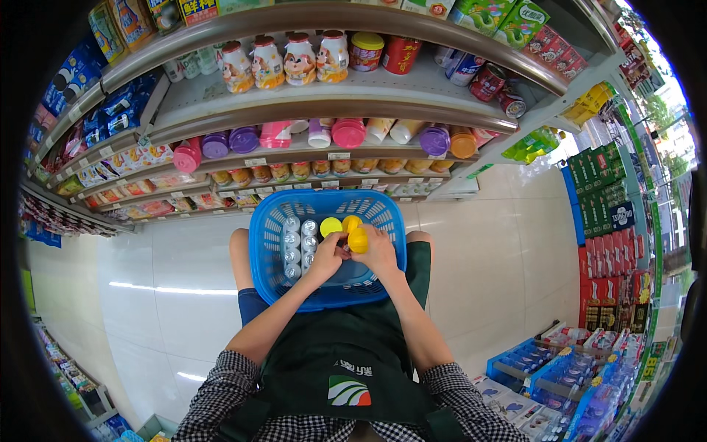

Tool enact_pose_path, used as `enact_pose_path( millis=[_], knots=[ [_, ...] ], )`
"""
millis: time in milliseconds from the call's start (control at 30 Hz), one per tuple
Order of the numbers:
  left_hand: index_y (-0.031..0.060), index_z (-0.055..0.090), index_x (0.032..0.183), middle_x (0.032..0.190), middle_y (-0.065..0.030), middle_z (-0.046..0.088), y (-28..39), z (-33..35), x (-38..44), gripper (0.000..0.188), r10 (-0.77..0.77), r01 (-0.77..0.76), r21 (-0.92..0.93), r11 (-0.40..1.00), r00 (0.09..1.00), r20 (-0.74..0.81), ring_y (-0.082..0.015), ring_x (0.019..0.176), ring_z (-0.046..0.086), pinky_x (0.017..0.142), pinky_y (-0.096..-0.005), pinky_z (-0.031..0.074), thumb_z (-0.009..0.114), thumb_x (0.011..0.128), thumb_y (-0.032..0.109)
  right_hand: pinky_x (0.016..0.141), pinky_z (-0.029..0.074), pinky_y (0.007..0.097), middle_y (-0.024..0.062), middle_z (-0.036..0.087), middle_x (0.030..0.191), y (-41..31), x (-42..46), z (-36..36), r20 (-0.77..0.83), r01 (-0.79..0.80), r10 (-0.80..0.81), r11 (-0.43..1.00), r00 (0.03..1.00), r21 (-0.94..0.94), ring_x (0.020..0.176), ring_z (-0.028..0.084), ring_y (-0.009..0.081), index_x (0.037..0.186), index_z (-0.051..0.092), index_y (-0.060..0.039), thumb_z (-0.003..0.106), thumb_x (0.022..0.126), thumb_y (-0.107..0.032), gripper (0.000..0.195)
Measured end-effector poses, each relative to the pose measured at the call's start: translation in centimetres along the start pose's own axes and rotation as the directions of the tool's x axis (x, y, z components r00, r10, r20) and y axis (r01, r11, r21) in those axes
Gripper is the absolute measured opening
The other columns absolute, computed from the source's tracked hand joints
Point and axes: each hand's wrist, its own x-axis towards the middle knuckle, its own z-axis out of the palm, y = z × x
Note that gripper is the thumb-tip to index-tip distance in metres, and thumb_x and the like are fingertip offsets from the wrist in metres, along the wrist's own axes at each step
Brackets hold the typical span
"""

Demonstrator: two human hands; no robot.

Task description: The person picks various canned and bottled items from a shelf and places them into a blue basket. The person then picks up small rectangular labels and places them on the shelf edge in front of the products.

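A blue plastic shopping basket (257, 248) is between my knees. Inside it, silver-topped cans (292, 241) stand in two rows along the left side. To their right is a container with a yellow-green lid (331, 227), beside another with a yellow ribbed cap (352, 223). My right hand (380, 251) grips a container by its yellow cap (358, 241); its body is mostly hidden. My left hand (328, 258) reaches in from the other side, fingertips meeting the right hand's just below that cap. Whether the left fingers hold the container is hidden.
Ahead stands a shelf unit with a brown-edged shelf (331, 108) holding bottles with red caps (300, 58), cans and tubs. Right of me are stacked drink cartons (599, 188) and blue crates of bottles (563, 381). Another shelf (77, 387) lies low left. The floor is tiled (182, 315).
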Motion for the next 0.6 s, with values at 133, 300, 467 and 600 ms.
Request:
enact_pose_path(
  millis=[133, 300, 467, 600],
  knots=[
    [-0.0036, 0.054, 0.13, 0.13, -0.0183, 0.055, -0.1, 1.0, -1.2, 0.051, -0.042, 0.042, -0.016, 0.999, 0.998, -0.05, -0.0239, 0.09, 0.073, 0.077, -0.0304, 0.06, 0.05, 0.083, -0.021, 0.095, 0.051, 0.0407, 0.0176, 0.065, 0.119, 1.4, -0.2, 2.4, 0.037, 0.038, -0.036, 0.997, 0.999, -0.06, 0.11, 0.062, 0.0358, 0.125, 0.058, -0.0092, 0.089, 0.064, -0.018, 0.069],
    [0.0005, 0.051, 0.14, 0.131, -0.0171, 0.052, -3.8, 1.8, -1.1, 0.061, -0.096, 0.105, 0.131, 0.986, 0.993, -0.075, -0.024, 0.09, 0.073, 0.08, -0.0299, 0.06, 0.056, 0.082, -0.019, 0.103, 0.048, 0.0426, 0.0157, 0.055, 0.126, 1.3, 0.2, 3.6, 0.059, 0.043, -0.039, 0.996, 0.998, -0.079, 0.114, 0.057, 0.0373, 0.129, 0.057, -0.008, 0.089, 0.063, -0.011, 0.074],
    [0.0045, 0.045, 0.148, 0.128, -0.0254, 0.061, -5.2, 2.2, -0.8, 0.068, -0.156, 0.159, 0.336, 0.928, 0.987, -0.034, -0.0377, 0.114, 0.064, 0.096, -0.0424, 0.052, 0.065, 0.082, 0.0, 0.104, 0.045, 0.0438, 0.0143, 0.051, 0.127, 2.7, 0.3, 6.5, 0.095, 0.049, -0.03, 0.978, 0.995, -0.201, 0.118, 0.054, 0.0362, 0.133, 0.056, -0.0086, 0.089, 0.064, -0.008, 0.077],
    [-0.0002, 0.039, 0.149, 0.128, -0.032, 0.06, -3.7, 2.7, -1.0, 0.067, -0.228, 0.216, 0.228, 0.949, 0.973, 0.03, -0.0448, 0.12, 0.058, 0.103, -0.0461, 0.046, 0.058, 0.085, 0.003, 0.099, 0.044, 0.0452, 0.0132, 0.052, 0.125, 3.5, 0.2, 8.5, 0.082, 0.016, 0.007, 0.962, 0.997, -0.274, 0.118, 0.053, 0.0346, 0.132, 0.058, -0.0107, 0.085, 0.067, -0.005, 0.07]
  ],
)
